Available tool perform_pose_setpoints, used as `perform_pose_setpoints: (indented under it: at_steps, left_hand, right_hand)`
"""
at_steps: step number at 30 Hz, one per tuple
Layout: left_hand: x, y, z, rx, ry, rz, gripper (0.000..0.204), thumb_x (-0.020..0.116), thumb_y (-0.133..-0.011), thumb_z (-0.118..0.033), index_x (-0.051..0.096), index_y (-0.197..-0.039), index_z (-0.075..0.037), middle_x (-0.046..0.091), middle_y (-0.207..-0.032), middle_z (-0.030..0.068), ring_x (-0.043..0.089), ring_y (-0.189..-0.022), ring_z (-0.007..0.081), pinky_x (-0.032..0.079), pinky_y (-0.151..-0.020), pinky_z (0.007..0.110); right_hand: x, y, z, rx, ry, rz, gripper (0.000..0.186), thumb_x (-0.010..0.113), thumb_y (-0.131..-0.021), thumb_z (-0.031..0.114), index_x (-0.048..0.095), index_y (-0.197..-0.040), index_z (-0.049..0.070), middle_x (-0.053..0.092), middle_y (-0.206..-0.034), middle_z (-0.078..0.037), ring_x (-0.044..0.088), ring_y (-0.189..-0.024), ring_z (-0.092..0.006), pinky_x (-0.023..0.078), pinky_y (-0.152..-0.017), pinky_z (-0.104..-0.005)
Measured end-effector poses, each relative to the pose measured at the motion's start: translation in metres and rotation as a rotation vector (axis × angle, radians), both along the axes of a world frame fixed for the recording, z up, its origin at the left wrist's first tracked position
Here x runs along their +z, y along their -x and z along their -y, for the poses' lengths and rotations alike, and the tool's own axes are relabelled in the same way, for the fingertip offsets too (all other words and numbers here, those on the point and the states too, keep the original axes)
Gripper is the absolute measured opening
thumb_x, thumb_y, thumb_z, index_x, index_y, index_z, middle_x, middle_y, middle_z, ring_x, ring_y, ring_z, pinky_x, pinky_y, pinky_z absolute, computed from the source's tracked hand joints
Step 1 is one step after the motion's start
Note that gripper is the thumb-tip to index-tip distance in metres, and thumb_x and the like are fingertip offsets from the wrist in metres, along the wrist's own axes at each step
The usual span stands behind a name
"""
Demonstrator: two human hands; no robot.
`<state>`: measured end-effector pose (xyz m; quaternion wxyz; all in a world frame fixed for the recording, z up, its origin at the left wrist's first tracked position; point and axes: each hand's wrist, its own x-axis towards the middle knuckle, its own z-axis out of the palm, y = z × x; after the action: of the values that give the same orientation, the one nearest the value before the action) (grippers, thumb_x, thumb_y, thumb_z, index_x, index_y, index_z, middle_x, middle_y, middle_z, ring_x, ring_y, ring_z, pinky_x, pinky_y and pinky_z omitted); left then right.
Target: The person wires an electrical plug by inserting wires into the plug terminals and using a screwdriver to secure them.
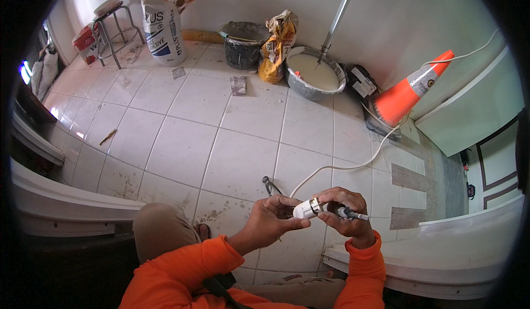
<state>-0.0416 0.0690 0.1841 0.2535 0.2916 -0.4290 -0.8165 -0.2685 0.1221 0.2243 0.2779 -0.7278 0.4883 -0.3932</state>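
A white electrical connector (307, 208), rounded at its left end, is held between both hands over the tiled floor. My left hand (269, 218) grips the rounded end between thumb and fingers. My right hand (348, 212) closes on the other end, where metal parts show. It also holds a slim grey-black tool (351, 214) with a metal tip pointing right; its exact kind is not clear. A white cable (353, 167) rises from behind my left hand and curves right across the floor. Just beyond that hand lies a dark metal tool (269, 184), partly hidden.
An orange traffic cone (402, 96) stands at the right, with the cable passing its base. Along the far wall are a basin of pale liquid (314, 91), a yellow bag (273, 60), a black bucket (242, 55), a white bag (161, 33) and a metal stool (118, 30).
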Motion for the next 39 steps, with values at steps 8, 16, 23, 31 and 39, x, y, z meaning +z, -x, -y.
perform_pose_setpoints:
  at_steps: [8,16,23,31,39]
  left_hand:
    - [-0.006,0.001,-0.002,0.028,0.186,-0.043,0.041,0.083,-0.082,-0.004,0.059,-0.115,0.005,0.069,-0.113,0.0134,0.069,-0.103,0.0175,0.060,-0.091,0.030]
    - [-0.006,-0.001,0.002,-0.013,0.252,-0.076,0.039,0.082,-0.083,-0.005,0.060,-0.114,0.005,0.066,-0.119,0.0152,0.068,-0.107,0.0191,0.060,-0.093,0.031]
    - [-0.011,-0.002,0.000,-0.014,0.220,-0.143,0.038,0.082,-0.083,-0.004,0.060,-0.113,0.004,0.066,-0.119,0.0156,0.068,-0.108,0.0200,0.060,-0.094,0.032]
    - [-0.014,-0.003,0.002,-0.093,0.122,-0.237,0.038,0.080,-0.082,0.001,0.061,-0.115,0.002,0.068,-0.117,0.0169,0.068,-0.109,0.0226,0.061,-0.094,0.037]
    - [-0.023,0.000,0.004,-0.146,0.088,-0.304,0.045,0.078,-0.084,0.001,0.060,-0.126,0.003,0.068,-0.121,0.0160,0.067,-0.110,0.0208,0.057,-0.097,0.037]
  right_hand:
    - [-0.009,0.004,0.003,0.107,0.119,0.081,0.039,0.082,-0.078,0.005,0.065,-0.112,0.013,0.073,-0.110,-0.015,0.073,-0.091,-0.0220,0.062,-0.069,-0.0317]
    - [-0.011,0.006,0.000,0.139,0.117,0.121,0.039,0.082,-0.077,0.005,0.066,-0.111,0.012,0.072,-0.111,-0.016,0.073,-0.095,-0.0245,0.063,-0.072,-0.0329]
    - [-0.011,0.005,0.001,0.167,0.093,0.180,0.039,0.083,-0.076,0.006,0.067,-0.111,0.012,0.071,-0.112,-0.015,0.072,-0.097,-0.0247,0.064,-0.074,-0.0335]
    - [-0.005,0.000,-0.008,0.165,0.105,0.149,0.041,0.084,-0.076,0.006,0.069,-0.114,0.013,0.069,-0.112,-0.013,0.071,-0.099,-0.0237,0.063,-0.074,-0.0333]
    - [0.004,-0.003,-0.009,0.179,0.142,0.026,0.047,0.084,-0.074,0.005,0.070,-0.118,0.014,0.067,-0.114,-0.012,0.069,-0.096,-0.0221,0.059,-0.073,-0.0353]
